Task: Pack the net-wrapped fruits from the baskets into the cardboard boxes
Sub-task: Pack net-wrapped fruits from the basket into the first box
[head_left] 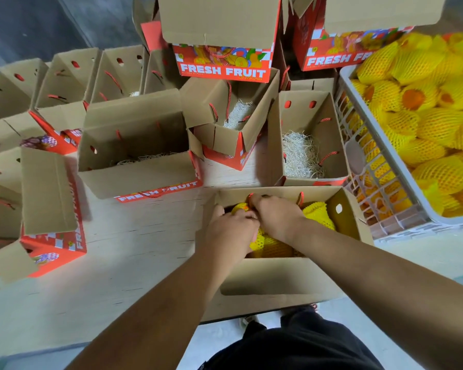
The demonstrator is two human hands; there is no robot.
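An open cardboard box (275, 279) stands at the table's near edge, holding several fruits in yellow net sleeves (318, 213). Both my hands are down inside it. My left hand (230, 231) rests with curled fingers on a netted fruit (259, 243) at the box's left side. My right hand (275, 214) lies just beside it over the middle fruits, fingers bent onto a net; the fingertips are hidden. A white plastic basket (385, 156) at the right is heaped with netted yellow and orange fruits (422, 124).
Many open red-and-brown "FRESH FRUIT" boxes crowd the wooden table: one with shredded paper (302, 156) behind my box, a large one (137, 156) at centre left, others stacked at the back (222, 36). Bare wood shows at the near left.
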